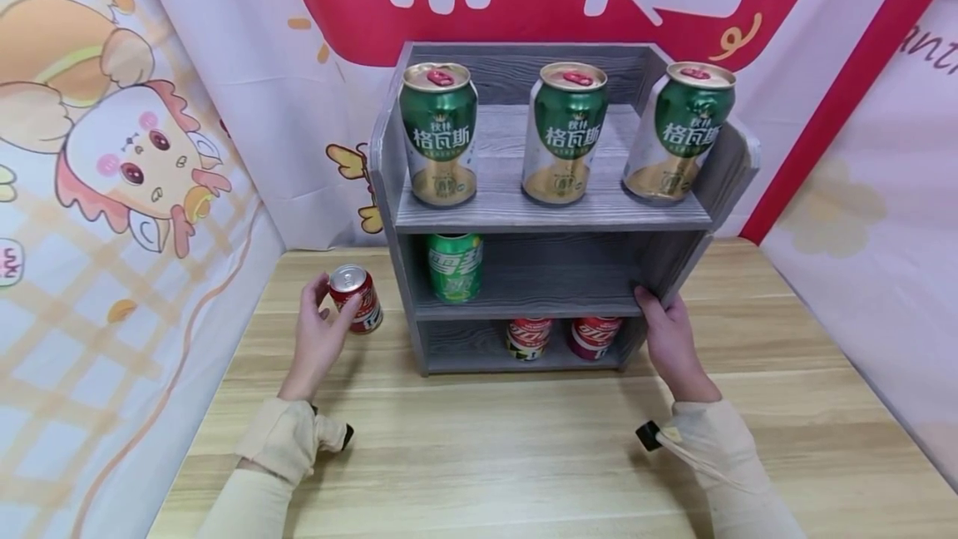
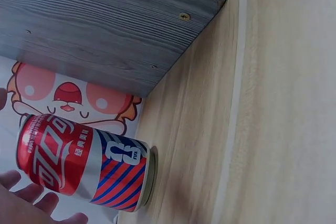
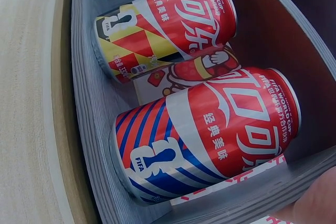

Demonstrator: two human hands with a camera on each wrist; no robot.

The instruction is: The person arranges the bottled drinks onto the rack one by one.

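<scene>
A red cola can [image 1: 360, 303] with a striped lower band stands upright on the table, left of the grey shelf. Around its near left side my left hand [image 1: 320, 331] has its fingers and thumb spread. In the left wrist view, the fingers [image 2: 31, 195] lie close beside the can and the thumb tip is apart from it. My right hand [image 1: 669, 339] grips the right side panel of the grey wooden shelf [image 1: 524, 306]. The right wrist view has part of that hand [image 3: 317, 200] at the panel's edge, next to two cola cans [image 3: 210, 135] on the bottom tier.
Three green-and-gold cans [image 1: 565, 135] stand spaced along the top tier. One green can [image 1: 455, 269] is at the left of the middle tier. Printed cloths [image 1: 314, 106] hang behind and beside the wooden table [image 1: 479, 447].
</scene>
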